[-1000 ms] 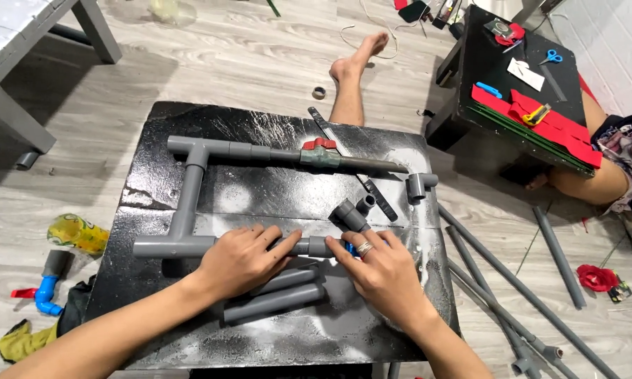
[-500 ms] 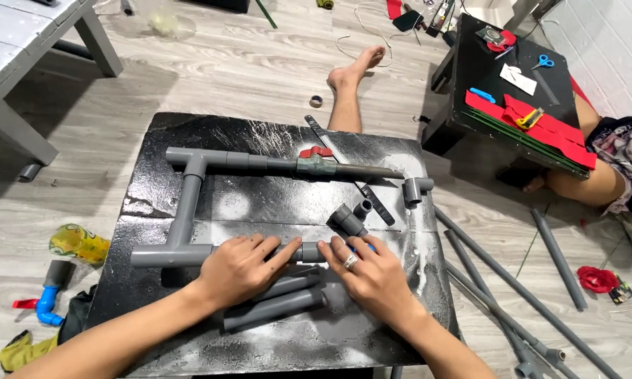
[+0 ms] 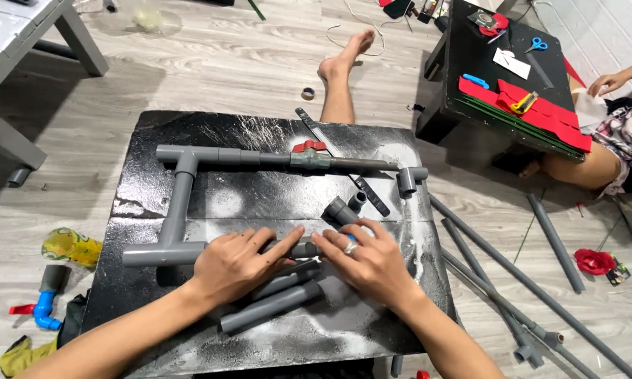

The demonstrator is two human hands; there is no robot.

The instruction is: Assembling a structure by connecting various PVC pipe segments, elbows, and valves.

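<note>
both hands flat on the black board [image 3: 148, 203], left hand [image 3: 235, 263] and right hand [image 3: 368, 263] with fingers curled down onto the grey pipe [image 3: 162, 253] at its joint, pressing sections together, next likely a firm straight push to seat it

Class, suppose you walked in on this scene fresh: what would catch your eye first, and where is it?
First, the left hand and right hand meeting over a grey pipe at the near middle of the black board. Behind them a grey pipe frame bends around the board's left side, with a red-handled valve on its far run. At far right, red sheets lie on a low black table.
</note>
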